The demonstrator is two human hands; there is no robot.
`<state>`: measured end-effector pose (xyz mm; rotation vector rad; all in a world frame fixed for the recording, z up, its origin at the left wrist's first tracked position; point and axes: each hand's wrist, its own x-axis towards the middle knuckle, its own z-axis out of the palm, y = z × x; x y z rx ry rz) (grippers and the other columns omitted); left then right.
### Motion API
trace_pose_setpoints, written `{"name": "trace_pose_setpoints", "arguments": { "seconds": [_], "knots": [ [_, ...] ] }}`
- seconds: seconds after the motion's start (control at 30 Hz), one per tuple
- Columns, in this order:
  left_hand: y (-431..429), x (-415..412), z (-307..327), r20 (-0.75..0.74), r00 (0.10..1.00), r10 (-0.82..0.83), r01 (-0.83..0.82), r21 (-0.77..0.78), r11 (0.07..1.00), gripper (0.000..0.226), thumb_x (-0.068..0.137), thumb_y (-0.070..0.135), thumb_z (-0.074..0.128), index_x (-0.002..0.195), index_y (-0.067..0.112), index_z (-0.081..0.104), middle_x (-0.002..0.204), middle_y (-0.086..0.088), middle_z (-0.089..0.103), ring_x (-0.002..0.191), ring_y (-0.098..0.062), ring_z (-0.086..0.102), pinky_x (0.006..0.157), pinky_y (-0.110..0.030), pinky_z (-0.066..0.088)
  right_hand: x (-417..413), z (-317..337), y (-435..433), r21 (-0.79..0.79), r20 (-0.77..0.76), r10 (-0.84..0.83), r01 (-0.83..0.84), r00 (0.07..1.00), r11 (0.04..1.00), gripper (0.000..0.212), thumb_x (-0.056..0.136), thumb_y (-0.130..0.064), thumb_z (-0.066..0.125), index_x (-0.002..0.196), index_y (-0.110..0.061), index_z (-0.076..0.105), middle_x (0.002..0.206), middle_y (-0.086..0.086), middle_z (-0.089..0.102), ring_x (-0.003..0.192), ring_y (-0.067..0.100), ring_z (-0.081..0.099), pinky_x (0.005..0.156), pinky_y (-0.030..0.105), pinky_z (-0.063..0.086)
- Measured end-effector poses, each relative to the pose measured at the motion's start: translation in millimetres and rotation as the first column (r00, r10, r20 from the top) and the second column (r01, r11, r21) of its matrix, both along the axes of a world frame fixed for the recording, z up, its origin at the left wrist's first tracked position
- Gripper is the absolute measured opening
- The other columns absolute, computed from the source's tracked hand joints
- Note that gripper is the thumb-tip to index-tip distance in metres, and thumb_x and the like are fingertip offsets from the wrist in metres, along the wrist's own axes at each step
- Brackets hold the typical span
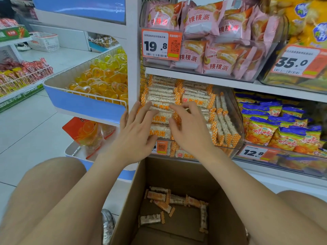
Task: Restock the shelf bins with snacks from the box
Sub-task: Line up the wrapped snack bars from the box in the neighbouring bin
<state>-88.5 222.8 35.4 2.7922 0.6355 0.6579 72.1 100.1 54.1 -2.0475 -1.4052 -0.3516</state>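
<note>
Pressing rice packets [162, 92] down in bin [234, 112]: left hand [136, 128] and right hand [189, 129] flat-fingered, gripping nothing (keep rows square)

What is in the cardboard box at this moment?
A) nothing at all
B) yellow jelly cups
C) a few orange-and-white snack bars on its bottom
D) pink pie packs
C: several snack bars lie scattered on the bottom of the cardboard box.

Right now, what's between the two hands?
Head view: stacked orange-checked rice snack packs in the clear bin lie between left hand and right hand.
</note>
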Motion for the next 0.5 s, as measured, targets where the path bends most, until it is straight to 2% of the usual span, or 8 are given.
{"name": "trace_pose_setpoints", "arguments": {
  "seconds": [0.07,0.2,0.27,0.33,0.4,0.43,0.47,0.5],
  "knots": [
    [-1.5,-1.7,3.0,0.037,0.999,-0.006,0.007,-0.018,1.0,0.07,0.093,0.028,0.064,0.154,0.031,0.032,0.174,0.004,0.008,0.161,-0.024,-0.01,0.125,-0.059,0.006,-4.2,3.1,-6.3,0.044,0.042,-0.019,0.017,0.999,0.999,0.041,0.104,-0.034,0.057,0.143,-0.024,0.058,0.13,0.004,0.049,0.12,0.021,0.051,0.098,0.036,0.047],
    [-2.0,-7.4,9.2,0.063,0.998,0.008,-0.005,-0.058,0.998,0.069,0.088,0.029,0.069,0.149,0.032,0.037,0.169,0.004,0.018,0.16,-0.025,0.001,0.123,-0.057,0.013,-11.1,8.4,-17.4,0.088,0.083,-0.009,0.001,0.997,0.996,0.023,0.099,-0.025,0.061,0.121,-0.021,0.064,0.12,0.0,0.052,0.112,0.016,0.05,0.094,0.033,0.046],
    [-3.5,-10.6,12.9,0.107,0.994,0.035,-0.03,-0.043,0.999,0.068,0.081,0.026,0.072,0.143,0.029,0.043,0.161,0.002,0.029,0.154,-0.029,0.018,0.116,-0.055,0.024,-16.4,9.9,-24.6,0.068,0.087,0.023,-0.029,0.996,0.997,0.017,0.098,-0.022,0.06,0.114,-0.022,0.065,0.111,-0.004,0.055,0.104,0.013,0.054,0.09,0.032,0.047],
    [-11.3,-13.6,18.1,0.236,0.971,0.031,-0.036,0.013,0.999,0.055,0.076,0.022,0.071,0.128,0.023,0.051,0.139,0.001,0.043,0.132,-0.028,0.037,0.103,-0.047,0.037,-22.3,15.2,-35.5,0.019,0.019,0.09,-0.09,0.996,0.996,0.014,0.097,-0.02,0.058,0.108,-0.023,0.065,0.098,-0.011,0.06,0.089,0.009,0.057,0.078,0.031,0.05],
    [-24.7,-17.3,17.5,0.356,0.934,-0.031,0.027,0.016,0.999,0.035,0.078,0.021,0.068,0.109,0.018,0.054,0.112,0.003,0.049,0.105,-0.023,0.047,0.084,-0.037,0.041,-27.1,18.6,-47.5,-0.116,-0.09,0.171,-0.181,0.981,0.977,0.013,0.094,-0.018,0.057,0.099,-0.026,0.066,0.087,-0.014,0.063,0.077,0.007,0.059,0.067,0.033,0.052],
    [-34.9,-18.3,15.1,0.352,0.933,-0.07,0.086,-0.03,0.996,0.026,0.08,0.022,0.067,0.102,0.019,0.053,0.1,0.006,0.051,0.094,-0.019,0.049,0.075,-0.033,0.041,-28.4,17.2,-53.8,-0.24,-0.132,0.191,-0.219,0.973,0.946,0.013,0.093,-0.02,0.056,0.094,-0.028,0.066,0.084,-0.013,0.063,0.074,0.007,0.059,0.065,0.035,0.053],
    [-45.6,-18.7,9.0,0.277,0.956,-0.097,0.126,-0.091,0.988,0.019,0.083,0.026,0.065,0.097,0.022,0.052,0.09,0.009,0.052,0.084,-0.015,0.051,0.067,-0.031,0.04,-28.7,11.6,-60.0,-0.391,-0.167,0.193,-0.245,0.967,0.887,0.012,0.093,-0.021,0.056,0.091,-0.028,0.066,0.081,-0.011,0.063,0.072,0.01,0.059,0.063,0.038,0.054],
    [-56.2,-17.3,1.4,0.122,0.986,-0.117,0.134,-0.142,0.981,0.015,0.087,0.031,0.063,0.094,0.026,0.052,0.083,0.012,0.054,0.077,-0.012,0.053,0.06,-0.031,0.04,-28.4,2.5,-65.5,-0.538,-0.194,0.185,-0.262,0.964,0.802,0.012,0.093,-0.022,0.055,0.088,-0.026,0.066,0.08,-0.007,0.062,0.07,0.014,0.06,0.061,0.041,0.054]
  ]
}}
